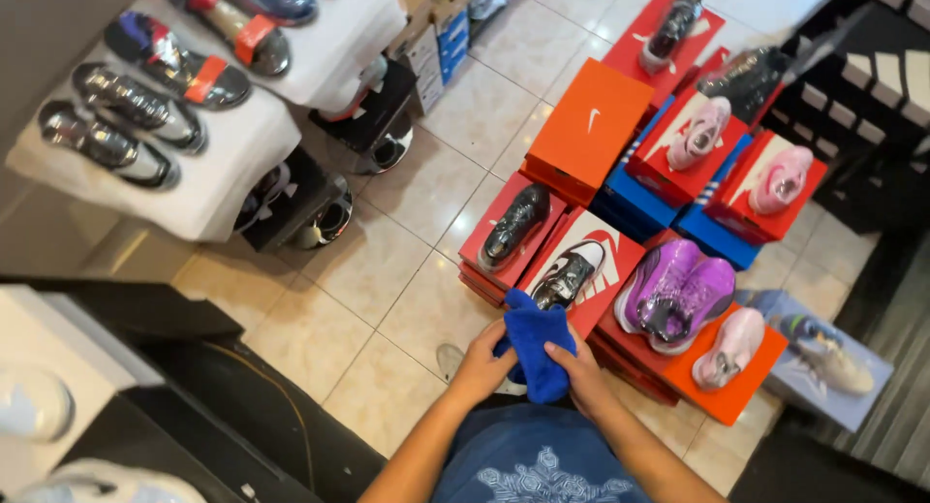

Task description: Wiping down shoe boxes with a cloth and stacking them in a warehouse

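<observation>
Blue cloth [535, 353] between both hands: left hand [480, 367] and right hand [581, 372] each gripping it.

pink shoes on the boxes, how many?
3. One pink shoe on a red box upper middle, one on the red box right of it, one on the orange box lower right. Others may be hidden.

Both forearms are bare, with no sleeves reaching down to the wrists. The left hand [481, 365] and the right hand [579, 365] wear no gloves, rings or watch that can be made out. Below them the person wears a blue garment [533, 459], denim-like in tone, with a pale grey-white printed pattern of angular, leaf-like shapes across its lower part.
</observation>
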